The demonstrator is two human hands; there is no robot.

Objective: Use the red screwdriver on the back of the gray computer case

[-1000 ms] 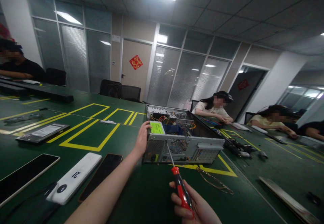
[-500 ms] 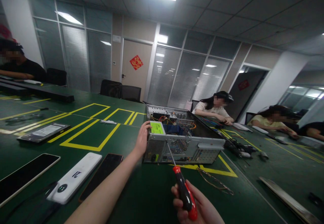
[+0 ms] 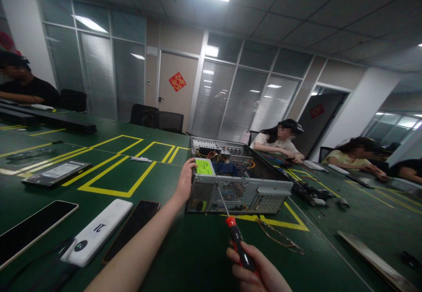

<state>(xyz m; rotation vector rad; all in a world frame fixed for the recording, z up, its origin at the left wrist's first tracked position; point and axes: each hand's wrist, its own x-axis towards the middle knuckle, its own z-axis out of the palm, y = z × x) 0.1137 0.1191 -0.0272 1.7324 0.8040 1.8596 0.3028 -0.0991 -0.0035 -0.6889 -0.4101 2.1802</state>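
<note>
An open metal computer case (image 3: 237, 195) lies on the green table, wires and parts showing inside. At its left corner, my left hand (image 3: 186, 177) holds the case beside a box with a yellow-green label (image 3: 204, 167). My right hand (image 3: 253, 268) grips a red and black screwdriver (image 3: 239, 243) below the case. The screwdriver's shaft slants up to the perforated rear panel, and its tip is at the panel near the power supply's edge; whether it sits in a screw is too small to tell.
Left on the table (image 3: 108, 175) are a hard drive (image 3: 57, 173), a white power bank (image 3: 99, 230) and two phones (image 3: 33, 228). Glasses (image 3: 280, 235) lie right of the screwdriver, black cables (image 3: 313, 193) beyond. Several people sit around the table.
The screwdriver handle has turned in my right hand, showing more black and less red, and my right fingers have shifted around it. My left hand and the case stay in place.
</note>
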